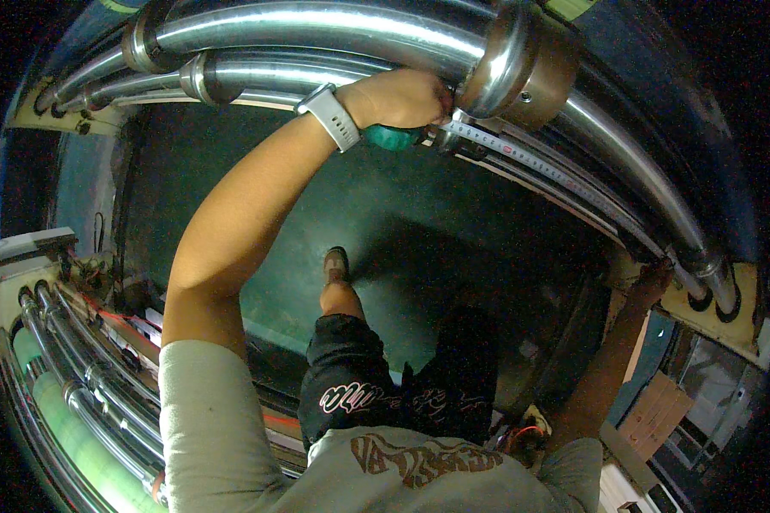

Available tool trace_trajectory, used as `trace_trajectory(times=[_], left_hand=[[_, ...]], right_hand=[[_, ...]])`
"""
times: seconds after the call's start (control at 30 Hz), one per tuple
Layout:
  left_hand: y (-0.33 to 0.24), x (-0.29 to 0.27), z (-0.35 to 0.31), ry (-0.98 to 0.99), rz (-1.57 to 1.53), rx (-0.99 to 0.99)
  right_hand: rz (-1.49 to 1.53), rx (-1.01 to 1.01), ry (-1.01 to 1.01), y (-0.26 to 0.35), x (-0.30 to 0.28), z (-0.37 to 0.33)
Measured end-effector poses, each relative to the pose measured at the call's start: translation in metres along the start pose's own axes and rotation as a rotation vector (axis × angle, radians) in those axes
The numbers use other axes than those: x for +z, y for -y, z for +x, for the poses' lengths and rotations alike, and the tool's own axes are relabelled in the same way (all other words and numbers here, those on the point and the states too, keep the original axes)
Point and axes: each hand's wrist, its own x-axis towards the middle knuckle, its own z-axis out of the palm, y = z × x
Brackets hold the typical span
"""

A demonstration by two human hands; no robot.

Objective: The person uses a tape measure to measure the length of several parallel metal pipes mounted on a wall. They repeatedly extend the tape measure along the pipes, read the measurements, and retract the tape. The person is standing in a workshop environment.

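Note:
My left hand [402, 98], with a pale watch on its wrist, is closed around a green tape measure [391, 138] beside the collar of a thick steel roller. From it the white tape blade [530, 156] runs out to the right along the rollers. At the blade's far end, by the right machine frame, my right hand [654, 280] is closed on the tape; the light there is dim and its fingertips are partly lost in shadow. The blade looks straight and lies close under the large roller [325, 30].
A metal collar [522, 73] sits on the roller. The rollers end in a cream frame plate [736, 312] at right. More rollers [85, 385] and a pale green drum [68, 427] stand at lower left. Brown cardboard [656, 415] is at lower right. Below lies a green floor [291, 188].

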Motion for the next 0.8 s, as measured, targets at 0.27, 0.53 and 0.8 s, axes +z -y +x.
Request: trace_trajectory(times=[0.27,0.53,0.8], left_hand=[[0.001,0.002,0.008,-0.002,-0.010,0.081],[0.001,0.000,0.001,0.022,-0.018,0.029],[0.010,0.006,0.001,-0.005,-0.044,0.048]], right_hand=[[-0.129,0.262,-0.483,-0.013,-0.008,0.016],[-0.181,0.147,-0.252,0.039,0.044,-0.007],[0.334,0.050,0.129,-0.018,-0.013,0.006]])
